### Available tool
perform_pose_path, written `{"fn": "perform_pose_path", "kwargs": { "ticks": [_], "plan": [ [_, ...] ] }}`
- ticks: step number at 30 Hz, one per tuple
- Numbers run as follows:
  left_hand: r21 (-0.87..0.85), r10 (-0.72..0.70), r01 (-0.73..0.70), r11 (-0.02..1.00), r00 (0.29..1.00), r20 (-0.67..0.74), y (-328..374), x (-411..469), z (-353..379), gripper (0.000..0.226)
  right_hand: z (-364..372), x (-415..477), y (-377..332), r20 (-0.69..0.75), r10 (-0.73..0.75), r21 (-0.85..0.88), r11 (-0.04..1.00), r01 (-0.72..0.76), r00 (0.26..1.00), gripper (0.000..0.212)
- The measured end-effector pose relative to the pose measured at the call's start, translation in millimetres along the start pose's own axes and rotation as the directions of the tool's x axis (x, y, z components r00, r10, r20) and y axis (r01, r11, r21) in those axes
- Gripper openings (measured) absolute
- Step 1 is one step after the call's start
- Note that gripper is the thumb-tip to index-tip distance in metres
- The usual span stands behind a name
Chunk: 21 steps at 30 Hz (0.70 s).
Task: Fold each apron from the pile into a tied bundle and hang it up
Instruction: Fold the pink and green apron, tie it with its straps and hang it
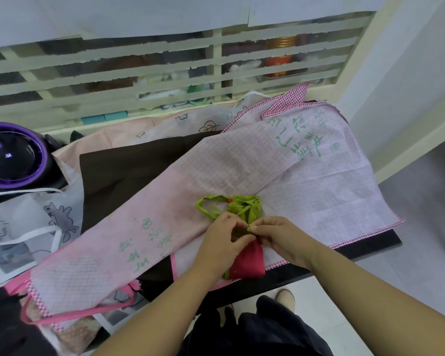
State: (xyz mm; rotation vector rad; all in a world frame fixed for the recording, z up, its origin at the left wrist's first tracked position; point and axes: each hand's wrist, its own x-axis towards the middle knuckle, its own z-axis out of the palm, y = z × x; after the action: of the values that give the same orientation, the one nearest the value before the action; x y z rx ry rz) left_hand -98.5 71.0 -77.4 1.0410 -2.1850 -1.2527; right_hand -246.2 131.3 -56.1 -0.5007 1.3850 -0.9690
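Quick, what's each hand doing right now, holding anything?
Left hand: fingers curled on the apron bundle, holding it.
Right hand: pinches the green tie on that bundle.

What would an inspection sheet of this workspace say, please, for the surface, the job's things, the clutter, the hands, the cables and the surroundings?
Surface: dark table, mostly covered by cloth.
Job's things: red and green bundle lies on a spread pink checked apron; a green tie crosses the bundle; white printed apron and brown cloth lie at the left.
Clutter: purple-rimmed round device at the far left.
Hands: left hand holds the bundle with curled fingers; right hand pinches the green tie.
Cables: nothing seen.
Surroundings: barred window behind the table, white wall at the right, tiled floor below.
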Motion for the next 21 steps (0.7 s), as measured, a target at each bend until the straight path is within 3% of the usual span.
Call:
{"fn": "perform_pose_path", "kwargs": {
  "ticks": [6,10,13,15,17,20,21],
  "plan": [
    [0.083,0.039,-0.041,0.996,0.999,0.019,4.3,1.6,-2.0,0.013,-5.0,-3.0,-2.7,-0.016,-0.073,-0.163,0.984,0.07,0.997,0.013],
    [0.18,-0.041,0.028,0.983,0.997,0.065,-2.7,-2.9,-11.1,0.016,-19.6,-7.1,-4.1,-0.071,-0.18,-0.488,0.864,0.123,0.981,0.009],
    [0.285,-0.043,0.002,0.959,0.989,0.138,-4.1,-10.2,-18.9,0.016,-26.9,-8.9,-6.0,-0.061,-0.24,-0.641,0.754,0.146,0.969,0.012],
    [0.446,0.028,-0.102,0.889,0.985,0.17,-4.0,-12.0,-20.5,0.013,-26.5,-9.3,-4.6,-0.047,-0.265,-0.699,0.697,0.158,0.963,0.014],
    [0.678,0.038,-0.21,0.705,0.965,0.259,-4.0,-9.8,-21.6,0.011,-24.6,-8.6,-2.1,-0.042,-0.28,-0.734,0.66,0.16,0.959,0.016],
    [0.791,-0.181,-0.154,0.592,0.931,0.316,-1.8,-9.0,-23.4,0.019,-23.9,-7.3,-2.6,-0.047,-0.296,-0.759,0.631,0.158,0.954,0.016],
    [0.8,-0.192,-0.146,0.582,0.931,0.31,-4.4,-8.6,-22.7,0.021,-24.3,-7.1,-2.8,-0.047,-0.299,-0.765,0.624,0.158,0.953,0.017]
  ]
}}
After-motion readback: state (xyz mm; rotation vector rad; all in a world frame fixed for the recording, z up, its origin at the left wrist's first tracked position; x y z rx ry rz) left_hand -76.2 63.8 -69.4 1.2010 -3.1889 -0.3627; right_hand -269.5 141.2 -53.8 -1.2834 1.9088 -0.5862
